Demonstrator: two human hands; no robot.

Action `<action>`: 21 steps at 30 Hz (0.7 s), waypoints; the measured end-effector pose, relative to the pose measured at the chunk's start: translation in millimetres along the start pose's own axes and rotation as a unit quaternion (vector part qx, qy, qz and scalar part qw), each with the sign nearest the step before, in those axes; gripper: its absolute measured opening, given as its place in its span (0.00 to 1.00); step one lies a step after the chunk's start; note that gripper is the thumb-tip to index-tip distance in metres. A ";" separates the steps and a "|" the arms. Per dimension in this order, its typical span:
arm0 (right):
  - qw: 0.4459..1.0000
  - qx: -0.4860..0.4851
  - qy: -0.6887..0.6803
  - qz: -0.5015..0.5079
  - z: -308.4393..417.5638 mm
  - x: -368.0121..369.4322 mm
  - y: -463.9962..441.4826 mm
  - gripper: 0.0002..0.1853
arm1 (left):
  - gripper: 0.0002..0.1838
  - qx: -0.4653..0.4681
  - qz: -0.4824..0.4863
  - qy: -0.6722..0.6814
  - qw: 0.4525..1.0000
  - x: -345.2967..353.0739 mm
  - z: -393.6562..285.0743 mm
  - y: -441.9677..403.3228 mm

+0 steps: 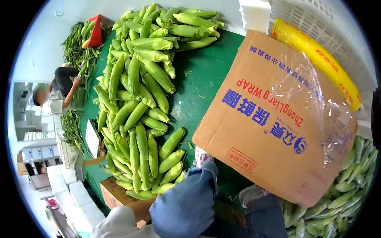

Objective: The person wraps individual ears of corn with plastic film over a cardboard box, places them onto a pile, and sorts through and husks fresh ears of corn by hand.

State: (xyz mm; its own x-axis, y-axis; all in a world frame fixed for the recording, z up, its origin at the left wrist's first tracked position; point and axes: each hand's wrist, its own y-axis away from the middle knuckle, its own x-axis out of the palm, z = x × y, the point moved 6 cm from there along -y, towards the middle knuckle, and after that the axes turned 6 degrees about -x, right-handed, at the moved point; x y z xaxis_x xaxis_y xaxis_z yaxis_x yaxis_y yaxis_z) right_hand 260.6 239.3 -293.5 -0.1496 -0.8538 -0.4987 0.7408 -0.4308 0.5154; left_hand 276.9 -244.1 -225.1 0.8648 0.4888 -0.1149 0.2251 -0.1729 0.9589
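Note:
Neither of my hands shows. My left forearm (141, 208) runs in behind my raised knee (184, 202), which hides whatever lies past it. Nearest to that arm is a big heap of corn cobs in green husks (139, 119), with a cardboard box (115, 193) beside its lower end. In front of my legs a large brown carton (254, 115) printed for cling wrap lies tilted. Crumpled clear film (313, 91) stretches across its top, and a yellow roll of cling wrap (317, 59) rests along its far edge.
Film-wrapped corn (341, 194) is piled at the lower right. A white plastic crate (309, 16) stands at the top right. On the left another person (59, 95) sits by loose husks and a red basket (93, 33). A scale (93, 139) stands beside the heap.

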 end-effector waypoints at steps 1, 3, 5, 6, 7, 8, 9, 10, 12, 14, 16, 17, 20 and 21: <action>1.000 0.000 0.007 0.007 -7.6 9.2 0.9 0.26 | 0.17 -0.015 -0.008 0.005 1.000 3.1 11.3 12.4; 0.999 -0.003 0.026 0.022 -16.3 17.1 12.3 0.25 | 0.17 -0.045 -0.017 0.008 0.999 13.9 34.4 32.7; 0.998 -0.025 0.049 0.027 -17.5 22.3 25.5 0.25 | 0.16 -0.050 -0.037 0.000 0.998 21.0 59.4 36.1; 0.997 -0.039 0.058 0.023 -21.7 23.0 37.8 0.24 | 0.16 -0.043 -0.051 -0.007 0.998 25.1 71.4 32.4; 0.996 -0.053 0.070 0.020 -25.2 24.6 50.4 0.24 | 0.15 -0.034 -0.065 -0.014 0.997 28.5 82.1 25.7; 0.994 -0.065 0.082 0.016 -27.6 23.1 67.9 0.24 | 0.15 -0.018 -0.080 -0.024 0.996 30.5 88.7 17.2; 0.992 -0.075 0.097 0.014 -31.8 23.4 88.0 0.24 | 0.15 -0.003 -0.096 -0.034 0.995 32.4 93.9 6.5; 0.990 -0.080 0.111 0.015 -36.2 22.1 109.9 0.24 | 0.14 0.016 -0.108 -0.045 0.993 34.3 95.8 -4.5; 0.985 -0.088 0.146 0.024 -38.7 16.2 166.8 0.23 | 0.14 0.047 -0.129 -0.065 0.988 34.8 91.3 -20.5; 0.977 -0.116 0.179 0.029 -44.6 12.3 206.7 0.23 | 0.13 0.075 -0.163 -0.070 0.981 33.1 89.3 -34.8; 0.965 -0.144 0.216 0.032 -47.4 5.5 236.2 0.22 | 0.13 0.101 -0.202 -0.061 0.972 26.8 84.8 -43.0; 0.959 -0.153 0.235 0.038 -51.5 2.6 247.7 0.22 | 0.13 0.109 -0.217 -0.053 0.969 25.1 82.2 -42.2; 0.942 -0.164 0.287 0.064 -55.3 -4.7 260.2 0.22 | 0.12 0.129 -0.253 -0.012 0.959 20.5 82.5 -50.9; 0.936 -0.164 0.304 0.075 -55.9 -6.8 257.5 0.22 | 0.12 0.138 -0.266 0.006 0.954 17.5 81.5 -50.7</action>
State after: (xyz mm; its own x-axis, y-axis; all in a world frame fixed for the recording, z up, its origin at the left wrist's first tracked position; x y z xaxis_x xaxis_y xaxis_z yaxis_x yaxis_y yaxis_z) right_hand 489.0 150.5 -196.4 0.2971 -0.5307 -0.7938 0.9001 -0.1218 0.4183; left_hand 317.2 -296.4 -296.9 0.5899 0.5796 -0.5622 0.7421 -0.1146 0.6605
